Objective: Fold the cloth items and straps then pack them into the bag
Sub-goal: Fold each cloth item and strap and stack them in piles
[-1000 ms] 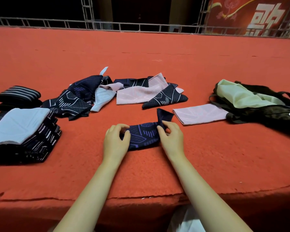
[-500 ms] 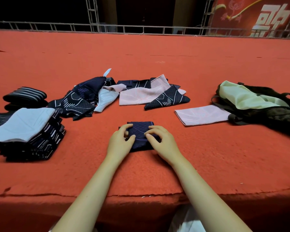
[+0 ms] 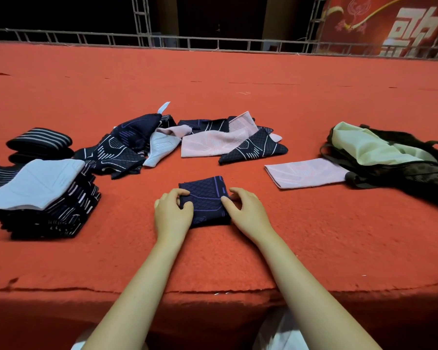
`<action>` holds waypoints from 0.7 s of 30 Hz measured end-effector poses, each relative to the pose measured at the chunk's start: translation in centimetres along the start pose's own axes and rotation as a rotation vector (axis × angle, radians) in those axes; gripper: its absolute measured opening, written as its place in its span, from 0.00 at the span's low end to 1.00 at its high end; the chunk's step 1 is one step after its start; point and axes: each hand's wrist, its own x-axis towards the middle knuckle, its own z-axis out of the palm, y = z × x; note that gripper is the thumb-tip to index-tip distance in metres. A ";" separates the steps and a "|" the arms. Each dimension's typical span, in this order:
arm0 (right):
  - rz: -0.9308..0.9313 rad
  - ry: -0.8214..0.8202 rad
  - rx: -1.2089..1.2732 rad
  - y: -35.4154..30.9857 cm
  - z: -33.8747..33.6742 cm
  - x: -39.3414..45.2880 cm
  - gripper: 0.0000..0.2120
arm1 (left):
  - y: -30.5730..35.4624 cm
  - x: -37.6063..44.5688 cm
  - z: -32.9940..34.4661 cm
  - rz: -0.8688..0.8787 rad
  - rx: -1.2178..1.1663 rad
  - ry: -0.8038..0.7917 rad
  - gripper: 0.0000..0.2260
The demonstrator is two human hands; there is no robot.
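A navy cloth with purple lines (image 3: pixel 205 198), folded into a small square, lies on the red carpet in front of me. My left hand (image 3: pixel 172 213) pinches its left edge and my right hand (image 3: pixel 245 210) rests fingers on its right edge. A stack of folded cloths (image 3: pixel 36 198) topped by a pale blue one sits at the left, with rolled striped straps (image 3: pixel 39 144) behind it. Unfolded navy, pink and pale cloths (image 3: pixel 202 142) lie in a heap further back. A flat pink cloth (image 3: pixel 304 171) lies beside the open dark bag (image 3: pixel 395 162) at the right.
The red carpeted platform (image 3: pixel 238 77) stretches far back to a metal railing (image 3: pixel 213 44). Its front edge (image 3: pixel 213 291) runs just below my forearms. A red banner (image 3: pixel 402 24) hangs at the back right.
The long navy cloth has been folded in half from the right into a small square. Both hands now press its sides.
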 end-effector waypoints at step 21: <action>0.230 0.002 0.680 -3.6 -0.9 -2.9 0.13 | 0.8 -1.8 -2.1 0.251 -0.204 -0.292 0.33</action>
